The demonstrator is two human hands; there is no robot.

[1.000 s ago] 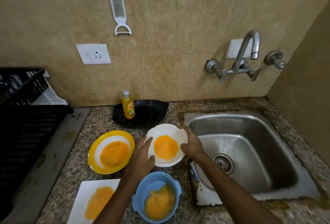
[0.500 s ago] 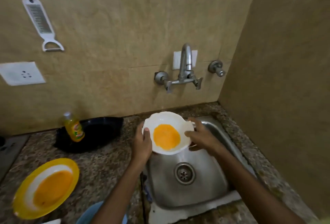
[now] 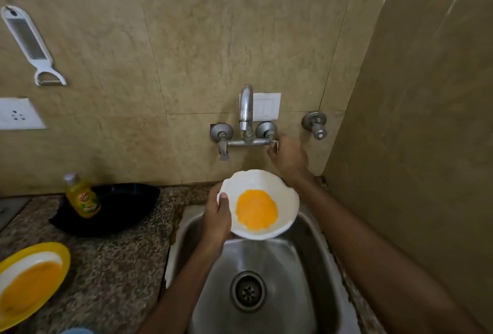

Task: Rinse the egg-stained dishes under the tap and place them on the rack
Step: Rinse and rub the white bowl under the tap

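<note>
A white scalloped bowl with an orange egg stain in its middle hangs over the steel sink. My left hand grips its left rim, thumb on the inside. My right hand is up at the wall tap, fingers curled round the tap's right handle. No water is running from the spout. A yellow plate with an egg stain lies on the counter at the lower left.
A yellow dish-soap bottle stands in front of a black dish on the granite counter. A second valve sticks out of the wall right of the tap. A grater and socket are on the wall. The right side wall stands close to the sink.
My right hand let go of the bowl and rose to the tap's right handle. My left hand alone now holds the bowl over the sink. The view has turned further right.
</note>
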